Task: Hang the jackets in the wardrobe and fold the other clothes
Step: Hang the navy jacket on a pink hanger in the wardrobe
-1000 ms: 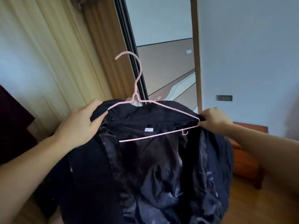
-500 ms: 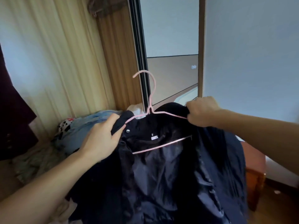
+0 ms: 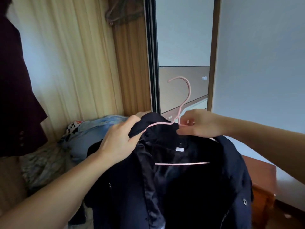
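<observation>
Right hand (image 3: pixel 200 123) shifted from the hanger's shoulder to its neck, fingers pinching the pink hanger (image 3: pixel 182 103); left hand (image 3: pixel 120 139) grips the navy jacket (image 3: pixel 189 187) collar. Jacket's seated on hanger, held mid-air. Next: likely carry to the wardrobe rail, hook on.

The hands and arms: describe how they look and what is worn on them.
Both forearms are bare as far as the frame shows; no sleeve or cuff comes into view. The left hand shows no ring, watch, bracelet or glove. The right hand is likewise bare, with no jewellery or markings visible. Nails look short and unpainted, though the picture is soft.
</observation>
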`<control>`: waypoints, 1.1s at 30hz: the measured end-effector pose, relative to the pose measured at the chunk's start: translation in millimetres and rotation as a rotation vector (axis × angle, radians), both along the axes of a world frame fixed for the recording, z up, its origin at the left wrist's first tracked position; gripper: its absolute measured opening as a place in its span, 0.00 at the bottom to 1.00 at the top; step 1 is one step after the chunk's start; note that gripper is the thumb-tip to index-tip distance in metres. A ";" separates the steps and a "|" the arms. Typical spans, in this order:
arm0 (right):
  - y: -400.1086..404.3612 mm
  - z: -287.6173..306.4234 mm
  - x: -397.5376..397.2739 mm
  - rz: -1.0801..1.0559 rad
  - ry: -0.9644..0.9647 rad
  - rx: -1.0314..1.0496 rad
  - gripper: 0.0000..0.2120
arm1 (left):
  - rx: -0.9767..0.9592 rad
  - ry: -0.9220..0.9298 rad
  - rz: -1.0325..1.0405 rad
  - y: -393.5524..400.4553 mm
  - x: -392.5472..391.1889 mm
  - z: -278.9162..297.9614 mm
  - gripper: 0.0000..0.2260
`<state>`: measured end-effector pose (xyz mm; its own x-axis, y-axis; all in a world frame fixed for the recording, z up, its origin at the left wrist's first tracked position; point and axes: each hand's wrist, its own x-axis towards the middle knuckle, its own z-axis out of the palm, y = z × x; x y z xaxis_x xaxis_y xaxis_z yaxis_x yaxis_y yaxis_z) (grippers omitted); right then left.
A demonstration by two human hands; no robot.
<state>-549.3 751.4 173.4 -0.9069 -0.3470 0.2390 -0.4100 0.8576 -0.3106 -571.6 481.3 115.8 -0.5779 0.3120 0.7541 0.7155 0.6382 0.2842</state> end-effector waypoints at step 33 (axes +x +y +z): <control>-69.2 31.1 53.3 0.108 -0.058 -0.487 0.09 | -0.242 0.129 0.143 3.4 -3.8 37.7 0.11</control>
